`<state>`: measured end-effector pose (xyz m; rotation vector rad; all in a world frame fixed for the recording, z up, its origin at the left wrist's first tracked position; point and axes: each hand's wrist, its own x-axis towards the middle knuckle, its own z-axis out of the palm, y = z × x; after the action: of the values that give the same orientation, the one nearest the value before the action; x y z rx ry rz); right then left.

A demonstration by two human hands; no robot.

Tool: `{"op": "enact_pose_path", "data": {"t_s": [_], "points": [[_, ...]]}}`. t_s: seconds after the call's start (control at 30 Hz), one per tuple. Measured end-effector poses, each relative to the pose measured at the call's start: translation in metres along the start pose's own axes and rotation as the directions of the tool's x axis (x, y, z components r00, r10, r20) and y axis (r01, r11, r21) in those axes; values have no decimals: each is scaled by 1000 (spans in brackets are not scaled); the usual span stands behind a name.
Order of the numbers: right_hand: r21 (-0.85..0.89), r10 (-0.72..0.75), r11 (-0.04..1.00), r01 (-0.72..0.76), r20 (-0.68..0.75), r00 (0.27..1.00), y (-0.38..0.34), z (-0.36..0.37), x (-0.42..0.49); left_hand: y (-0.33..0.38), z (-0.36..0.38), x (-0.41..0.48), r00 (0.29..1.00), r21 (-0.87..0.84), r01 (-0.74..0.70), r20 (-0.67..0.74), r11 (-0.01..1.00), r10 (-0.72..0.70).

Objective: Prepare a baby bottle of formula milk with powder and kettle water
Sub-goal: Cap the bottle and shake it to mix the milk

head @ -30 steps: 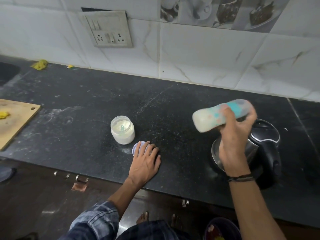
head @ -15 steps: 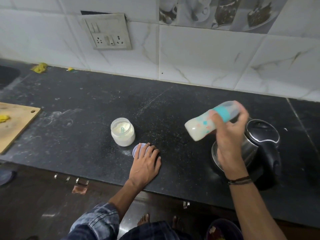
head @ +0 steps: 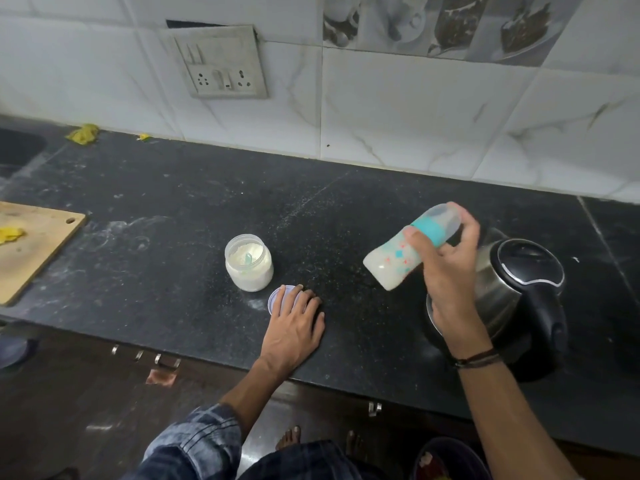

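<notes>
Wall in front of me: white marble-look tiles [head: 415, 116] with a grey socket plate [head: 221, 62] set in, dark gap along its top edge. Right of the socket plate, top row: picture tiles [head: 450, 26] showing cups and cakes. Below the plate: black speckled stone desk [head: 173, 202], white dusty smears. Far left of the plate: dark sink [head: 17, 147] edge, yellow scraps [head: 83, 133] at the wall foot, wooden chopping board [head: 31, 247] lower down. Under the desk front: dark cabinet [head: 86, 393], metal handles [head: 145, 356], glossy floor [head: 259, 455]. Light dim.
</notes>
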<state>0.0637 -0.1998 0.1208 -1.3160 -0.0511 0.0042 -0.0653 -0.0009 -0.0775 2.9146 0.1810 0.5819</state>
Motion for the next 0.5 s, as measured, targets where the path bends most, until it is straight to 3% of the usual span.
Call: {"op": "enact_pose_path", "data": {"t_s": [0.1, 0.13, 0.23, 0.27, 0.4, 0.5], "points": [[120, -67, 989, 89, -172, 983, -2, -1, 5, 2, 0, 1, 1000, 1, 10, 1, 1000, -10], [111, -71, 990, 90, -168, 983, -3, 0, 6, 2, 0, 0, 1000, 4, 9, 0, 1000, -9], [-19, -19, 1000, 20, 35, 999, 2, 0, 1, 0, 0, 0, 1000, -1, -3, -3, 1000, 3], [-13, -21, 1000, 22, 40, 999, 1, -1, -1, 0, 0, 0, 1000, -4, -1, -5, 1000, 1], [164, -60, 981, 99, -228, 972, -7, -2, 4, 1, 2, 0, 1000, -2, 6, -5, 1000, -6], [42, -16, 999, 20, -102, 995, -2, -6, 5, -1, 2, -1, 1000, -5, -2, -5, 1000, 2]]}}
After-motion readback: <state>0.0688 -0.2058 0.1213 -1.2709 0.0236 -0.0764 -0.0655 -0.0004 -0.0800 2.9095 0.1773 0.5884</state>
